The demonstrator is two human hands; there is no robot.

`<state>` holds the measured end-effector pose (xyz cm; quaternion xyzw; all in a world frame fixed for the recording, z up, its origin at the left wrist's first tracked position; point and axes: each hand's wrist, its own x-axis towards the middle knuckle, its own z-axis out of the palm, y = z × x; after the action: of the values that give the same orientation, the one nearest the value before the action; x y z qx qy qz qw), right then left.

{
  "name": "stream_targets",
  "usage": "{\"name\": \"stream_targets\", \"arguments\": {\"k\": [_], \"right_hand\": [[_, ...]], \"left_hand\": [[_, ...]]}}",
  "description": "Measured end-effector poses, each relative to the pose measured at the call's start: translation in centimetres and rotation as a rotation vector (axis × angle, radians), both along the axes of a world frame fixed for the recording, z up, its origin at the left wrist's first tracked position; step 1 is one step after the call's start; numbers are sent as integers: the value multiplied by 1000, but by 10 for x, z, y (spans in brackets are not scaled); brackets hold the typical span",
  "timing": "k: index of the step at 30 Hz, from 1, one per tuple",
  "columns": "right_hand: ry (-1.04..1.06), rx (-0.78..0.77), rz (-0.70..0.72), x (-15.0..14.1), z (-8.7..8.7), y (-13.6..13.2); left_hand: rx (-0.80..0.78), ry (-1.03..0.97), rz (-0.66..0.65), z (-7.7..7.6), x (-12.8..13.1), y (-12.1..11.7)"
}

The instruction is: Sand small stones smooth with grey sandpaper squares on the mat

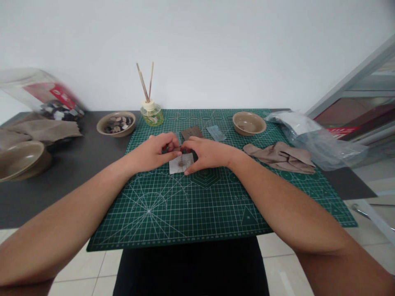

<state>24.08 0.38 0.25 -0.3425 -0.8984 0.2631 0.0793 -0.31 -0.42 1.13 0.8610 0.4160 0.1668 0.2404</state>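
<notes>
**Pale wall, dark tabletop, green mat: both hands at one small card**

Plain wall (197, 53) behind; gridded cutting mat (173, 222) over a dark table (89, 156). The pale card (174, 167), dark pattern at its middle, lies on the mat between the hands. Left hand (151, 153): fingers curled, thumb reaching the card's upper edge. Right hand (212, 154): fingers bent, thumb at the lower right corner. Whether either pinches anything, cannot tell; the fingertips crowd together. Brown piece (191, 131) and light blue piece (216, 133) just beyond.

Step in hand, my reading: fine two-handed handling at the card. Next move calls for light fingertip pressure, card kept steady.
</notes>
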Motion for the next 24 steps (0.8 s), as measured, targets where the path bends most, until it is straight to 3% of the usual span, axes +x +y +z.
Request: {"name": "stream_targets", "arguments": {"k": [12,19,24], "right_hand": [[125,-71,34,-3,0,-1],[368,-214,66,-5,-11,5],[491,-407,85,-6,-10,4]], "left_hand": [[29,-74,100,-1,-2,2],[-22,-226,150,0,1,-1],[42,-382,271,4,3,-1]]}}
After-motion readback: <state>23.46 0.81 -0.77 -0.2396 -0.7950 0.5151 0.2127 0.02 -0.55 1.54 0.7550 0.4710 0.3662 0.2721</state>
